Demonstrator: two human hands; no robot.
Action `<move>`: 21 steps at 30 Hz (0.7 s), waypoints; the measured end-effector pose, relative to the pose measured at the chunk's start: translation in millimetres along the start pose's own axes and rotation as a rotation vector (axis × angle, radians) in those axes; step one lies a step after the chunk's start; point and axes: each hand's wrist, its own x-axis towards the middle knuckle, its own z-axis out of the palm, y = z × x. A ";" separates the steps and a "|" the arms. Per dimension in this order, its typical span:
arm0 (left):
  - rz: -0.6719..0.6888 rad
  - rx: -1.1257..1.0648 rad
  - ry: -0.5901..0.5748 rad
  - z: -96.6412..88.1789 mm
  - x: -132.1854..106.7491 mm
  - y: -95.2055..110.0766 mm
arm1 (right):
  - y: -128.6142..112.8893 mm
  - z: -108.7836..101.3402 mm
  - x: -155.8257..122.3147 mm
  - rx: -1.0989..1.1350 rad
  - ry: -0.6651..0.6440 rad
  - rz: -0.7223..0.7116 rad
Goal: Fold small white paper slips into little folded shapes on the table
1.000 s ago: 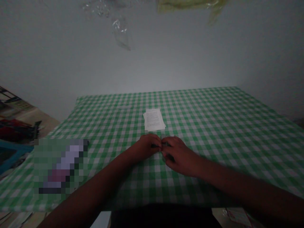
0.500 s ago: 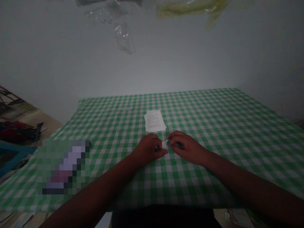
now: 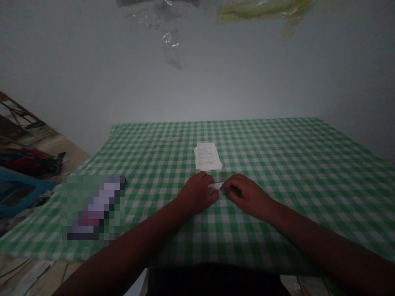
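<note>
Two hands, the left hand [image 3: 197, 194] and right hand [image 3: 248, 196], pinch the small folded paper [image 3: 215, 187] between them over the gingham-covered surface [image 3: 277, 164] near the printed sheets [image 3: 207, 156]; expect it light, soft and easily creased, and hold only its narrow ends.

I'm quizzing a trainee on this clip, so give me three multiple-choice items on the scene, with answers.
1. Where is the paper stack?
A. On the floor
B. On the tablecloth, beyond the hands
C. Under a hand

2. What colours are the tablecloth's checks?
A. Red and white
B. Blue and white
C. Green and white

3. Where is the small paper?
A. On top of the stack
B. Between the hands
C. On the floor

Answers:
1. B: it lies past the fingertips.
2. C: the checks show green and white.
3. B: the left hand and right hand meet it from either side.
</note>
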 end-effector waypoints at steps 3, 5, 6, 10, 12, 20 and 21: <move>-0.027 -0.012 -0.010 -2.5 0.1 0.6 | -3.3 0.7 -0.2 -0.021 0.002 0.065; -0.027 -0.030 -0.017 -4.3 0.7 0.6 | -5.2 1.0 -0.3 -0.028 0.007 0.075; -0.024 -0.041 -0.017 -5.2 1.0 0.3 | -6.0 1.2 -0.4 -0.021 0.007 0.073; -0.006 -0.088 -0.005 -8.3 2.5 -3.1 | -7.3 3.0 -1.9 0.032 -0.009 0.046; 0.012 -0.112 -0.011 -9.1 3.2 -4.9 | -6.4 4.6 -3.1 0.050 -0.006 0.025; -0.010 -0.199 0.028 -6.0 3.9 -6.3 | -2.4 6.5 -4.5 0.120 -0.013 -0.014; -0.017 -0.208 0.036 -5.0 3.7 -6.6 | -2.8 5.8 -4.4 0.121 -0.013 -0.027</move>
